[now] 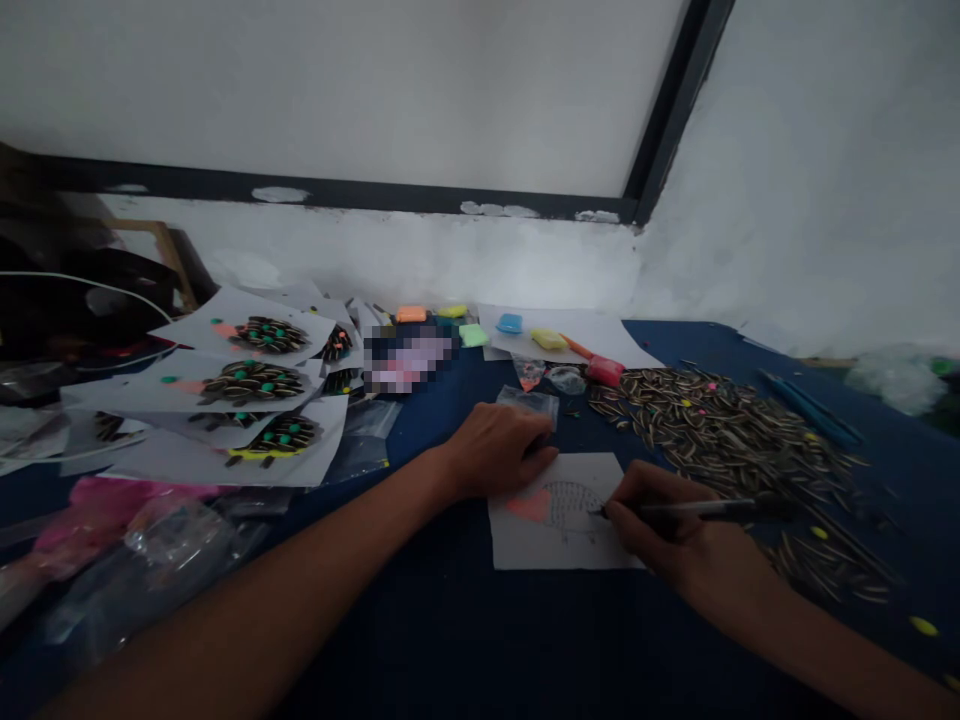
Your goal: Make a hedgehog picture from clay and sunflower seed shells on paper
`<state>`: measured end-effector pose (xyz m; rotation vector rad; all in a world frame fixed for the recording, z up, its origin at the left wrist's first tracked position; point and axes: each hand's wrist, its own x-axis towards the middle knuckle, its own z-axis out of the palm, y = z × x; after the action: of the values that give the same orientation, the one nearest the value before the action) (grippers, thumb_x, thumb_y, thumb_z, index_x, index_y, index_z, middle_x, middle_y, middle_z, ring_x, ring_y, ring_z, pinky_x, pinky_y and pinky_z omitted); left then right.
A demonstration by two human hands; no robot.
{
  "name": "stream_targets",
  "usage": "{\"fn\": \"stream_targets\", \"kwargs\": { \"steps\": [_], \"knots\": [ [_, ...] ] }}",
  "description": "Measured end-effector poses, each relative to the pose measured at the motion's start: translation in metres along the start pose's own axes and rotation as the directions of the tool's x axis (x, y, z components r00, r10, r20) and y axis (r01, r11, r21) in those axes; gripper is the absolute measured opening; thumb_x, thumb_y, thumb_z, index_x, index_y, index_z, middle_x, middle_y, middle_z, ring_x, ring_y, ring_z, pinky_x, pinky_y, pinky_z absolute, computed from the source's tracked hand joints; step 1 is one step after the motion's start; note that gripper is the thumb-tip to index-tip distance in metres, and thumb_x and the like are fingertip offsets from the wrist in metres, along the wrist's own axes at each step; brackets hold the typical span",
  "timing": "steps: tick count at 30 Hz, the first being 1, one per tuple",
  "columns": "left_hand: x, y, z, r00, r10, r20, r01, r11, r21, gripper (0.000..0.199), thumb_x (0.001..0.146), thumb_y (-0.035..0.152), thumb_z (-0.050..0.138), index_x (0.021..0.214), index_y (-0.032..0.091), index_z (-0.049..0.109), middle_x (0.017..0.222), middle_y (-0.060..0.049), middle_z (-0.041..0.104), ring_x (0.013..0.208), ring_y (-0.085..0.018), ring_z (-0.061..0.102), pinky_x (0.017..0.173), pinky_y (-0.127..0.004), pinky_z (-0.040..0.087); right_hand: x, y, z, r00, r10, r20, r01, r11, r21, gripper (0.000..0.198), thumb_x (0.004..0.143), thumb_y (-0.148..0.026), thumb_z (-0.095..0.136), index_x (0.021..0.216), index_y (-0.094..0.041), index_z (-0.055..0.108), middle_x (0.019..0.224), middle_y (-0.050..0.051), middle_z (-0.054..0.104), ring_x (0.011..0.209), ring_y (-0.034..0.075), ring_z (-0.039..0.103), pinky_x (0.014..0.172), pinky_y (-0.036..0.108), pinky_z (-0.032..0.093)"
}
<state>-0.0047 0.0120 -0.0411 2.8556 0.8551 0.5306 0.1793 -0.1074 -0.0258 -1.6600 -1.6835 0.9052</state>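
Paper (555, 553) lies on the tabletop (420, 620), well short of its far edge, with my left hand (501, 450), loosely curled, resting over one corner, where steady pressure should prevent slipping, then the drawing (571, 505), and my right hand (694, 550) clamped on a pen (694, 509), best kept light and short-stroked.

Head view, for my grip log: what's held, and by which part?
The right hand holds a pen near its writing tip; the left hand touches the paper.
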Motion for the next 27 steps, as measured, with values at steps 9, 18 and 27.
{"fn": "stream_targets", "kwargs": {
  "steps": [9,18,27],
  "knots": [
    [0.0000,0.0002,-0.0013,1.000,-0.007,0.029,0.007,1.000,0.005,0.021,0.088,0.034,0.049,0.075,0.019,0.052,0.074,-0.001,0.062,0.066,-0.015,0.054,0.057,-0.027,0.031,-0.0022,-0.0056,-0.0017,0.996,-0.010,-0.087,0.008,1.000,-0.021,0.026,0.078,-0.042,0.052,0.060,-0.023,0.046,0.051,-0.005,0.042,0.044,0.010,0.038,0.041,0.023,0.027],
    [-0.0003,-0.0004,0.0005,1.000,0.000,0.005,0.000,1.000,0.006,0.021,0.087,0.035,0.049,0.075,0.019,0.052,0.073,-0.001,0.063,0.067,-0.016,0.056,0.056,-0.027,0.031,-0.0008,0.0006,-0.0004,0.998,0.039,-0.055,-0.040,0.999,-0.016,0.024,0.078,-0.043,0.053,0.065,-0.023,0.049,0.054,-0.004,0.046,0.047,0.011,0.041,0.042,0.023,0.029],
    [-0.0003,0.0001,-0.0009,1.000,-0.003,0.022,0.003,1.000,-0.005,0.020,0.087,0.034,0.049,0.075,0.018,0.054,0.074,-0.002,0.062,0.067,-0.015,0.056,0.059,-0.027,0.036,-0.0007,-0.0004,-0.0013,0.997,0.055,-0.048,-0.056,0.998,-0.032,0.024,0.079,-0.041,0.053,0.065,-0.023,0.047,0.054,-0.004,0.045,0.047,0.010,0.040,0.042,0.023,0.029]
  ]
}}
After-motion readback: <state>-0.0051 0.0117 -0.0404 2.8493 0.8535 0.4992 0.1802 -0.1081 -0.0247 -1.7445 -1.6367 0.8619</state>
